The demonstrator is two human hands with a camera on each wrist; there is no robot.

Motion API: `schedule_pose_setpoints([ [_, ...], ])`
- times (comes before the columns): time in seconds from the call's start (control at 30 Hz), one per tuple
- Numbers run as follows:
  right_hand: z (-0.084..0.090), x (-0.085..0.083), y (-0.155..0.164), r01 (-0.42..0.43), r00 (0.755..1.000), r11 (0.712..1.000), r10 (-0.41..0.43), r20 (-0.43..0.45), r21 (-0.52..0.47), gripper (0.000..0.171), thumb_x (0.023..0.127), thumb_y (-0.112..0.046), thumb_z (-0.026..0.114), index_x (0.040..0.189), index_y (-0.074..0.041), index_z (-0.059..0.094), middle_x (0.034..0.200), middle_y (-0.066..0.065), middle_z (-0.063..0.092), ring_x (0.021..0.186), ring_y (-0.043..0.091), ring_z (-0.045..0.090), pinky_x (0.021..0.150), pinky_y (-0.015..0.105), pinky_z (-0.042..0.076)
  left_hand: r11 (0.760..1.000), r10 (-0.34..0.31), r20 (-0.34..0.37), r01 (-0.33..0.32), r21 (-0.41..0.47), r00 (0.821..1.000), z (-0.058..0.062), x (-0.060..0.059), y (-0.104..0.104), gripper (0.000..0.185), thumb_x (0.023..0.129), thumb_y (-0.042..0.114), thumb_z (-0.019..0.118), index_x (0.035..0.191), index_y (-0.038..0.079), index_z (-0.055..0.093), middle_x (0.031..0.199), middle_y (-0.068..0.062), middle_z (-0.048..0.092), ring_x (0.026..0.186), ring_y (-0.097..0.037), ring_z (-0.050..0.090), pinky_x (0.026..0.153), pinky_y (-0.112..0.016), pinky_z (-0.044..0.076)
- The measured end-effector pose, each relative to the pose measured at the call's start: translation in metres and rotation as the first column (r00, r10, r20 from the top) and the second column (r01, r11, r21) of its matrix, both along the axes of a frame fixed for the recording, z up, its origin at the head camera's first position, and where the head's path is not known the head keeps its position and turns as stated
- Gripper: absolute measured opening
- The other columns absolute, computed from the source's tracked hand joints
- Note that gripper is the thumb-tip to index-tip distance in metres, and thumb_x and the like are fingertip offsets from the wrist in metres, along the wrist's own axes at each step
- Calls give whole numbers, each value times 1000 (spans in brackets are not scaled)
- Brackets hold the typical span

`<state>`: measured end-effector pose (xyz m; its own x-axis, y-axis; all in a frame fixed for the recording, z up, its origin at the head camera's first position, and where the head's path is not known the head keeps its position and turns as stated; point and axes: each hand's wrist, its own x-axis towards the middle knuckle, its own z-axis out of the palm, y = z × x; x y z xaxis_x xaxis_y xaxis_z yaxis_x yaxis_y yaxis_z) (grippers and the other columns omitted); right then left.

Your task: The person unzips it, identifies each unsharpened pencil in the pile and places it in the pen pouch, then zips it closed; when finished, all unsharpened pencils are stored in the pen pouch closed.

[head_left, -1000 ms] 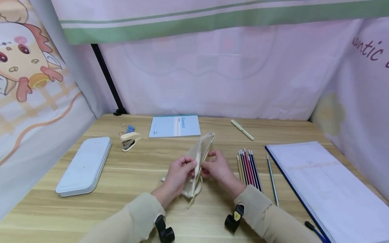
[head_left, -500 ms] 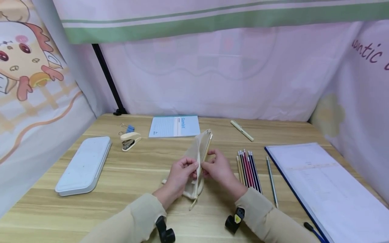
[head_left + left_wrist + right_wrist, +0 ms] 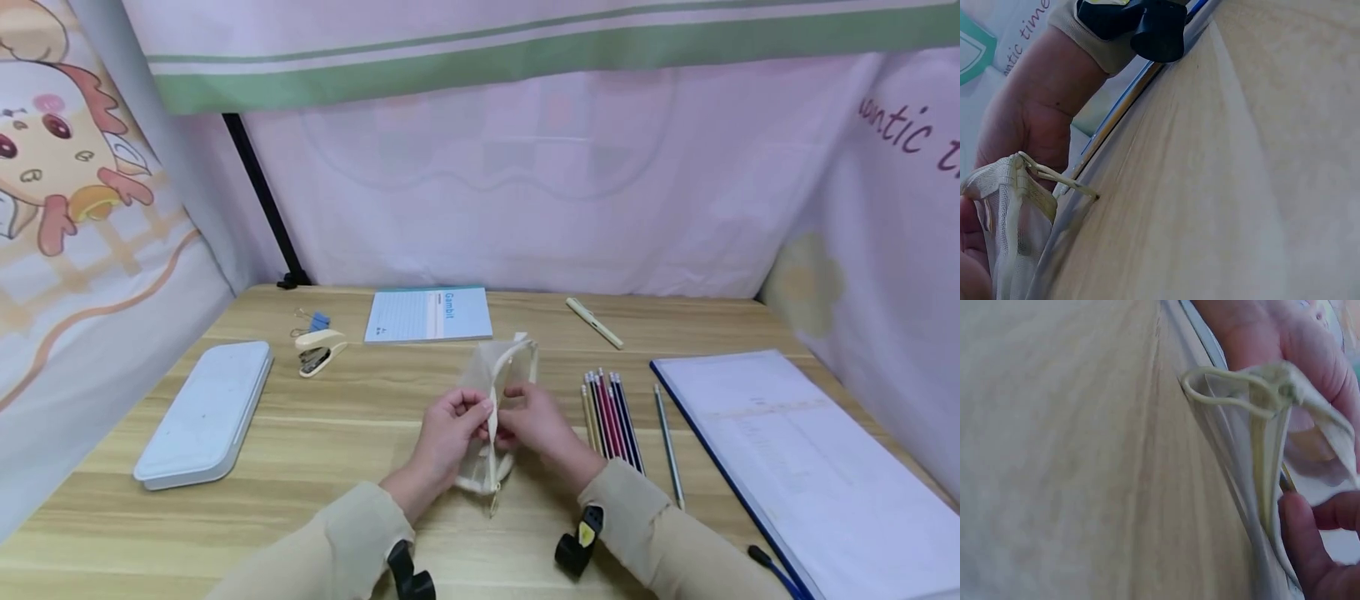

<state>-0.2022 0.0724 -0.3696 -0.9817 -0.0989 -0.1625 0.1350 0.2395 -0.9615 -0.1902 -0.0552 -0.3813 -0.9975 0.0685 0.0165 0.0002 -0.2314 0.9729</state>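
Note:
A cream mesh zip pouch (image 3: 478, 375) stands over the middle of the table between both hands, its zipped mouth parted. My left hand (image 3: 444, 433) pinches the left edge of the mouth between thumb and fingers. On the opposite edge my right hand (image 3: 540, 423) pinches the zipper side, its fingertips partly hidden by the mesh. The zipper pull (image 3: 494, 500) hangs from the near end and shows large in the left wrist view, beside the pouch's corner (image 3: 1007, 181). In the right wrist view the pouch's cord loop (image 3: 1229, 372) sticks out above the wood.
Just right of the hands lie several pencils (image 3: 611, 417) and a single green pencil (image 3: 669, 450). Papers on a blue-edged board (image 3: 795, 450) fill the right side. A white case (image 3: 206, 412), stapler (image 3: 321, 350) and blue binder clip (image 3: 320, 320) lie left. Behind are a notebook (image 3: 429, 315) and pen (image 3: 594, 323).
The pouch's mouth has spread wider, its right side folding outward to the right. The zipper pull has swung a little to the right. Both hands keep their pinch.

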Motion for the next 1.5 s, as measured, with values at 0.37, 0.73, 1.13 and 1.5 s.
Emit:
schedule_pose_setpoints([
  [0.37,28,5,72,-110,992,983,118,-49,147,40,84,0,55,121,13,46,82,19,63,64,14,62,64,31,57,999,50,17,-50,-3,999,0,-1,-3,16,87,0,60,94,-12,54,69,1,52,56,-7,50,53,-17,47],
  [0.73,14,20,135,-176,982,915,187,7,362,33,82,-3,64,108,13,51,69,7,58,58,13,59,56,29,55,996,88,10,-88,-9,996,4,-2,-8,18,87,1,59,97,-14,54,71,0,53,56,-6,50,53,-16,47],
  [1.13,22,15,125,-126,986,717,165,8,685,20,75,-2,62,95,1,60,68,4,57,53,12,56,49,26,48,997,82,-1,-82,7,997,1,-2,-7,16,87,-1,59,95,-14,54,69,0,53,55,-7,50,52,-17,47],
  [1.5,16,7,124,-140,988,680,142,58,720,24,72,-3,62,95,1,59,79,10,58,52,12,58,47,26,50,997,73,8,-73,6,997,0,-2,-4,17,86,0,60,95,-14,54,69,0,54,55,-7,51,53,-17,48],
])
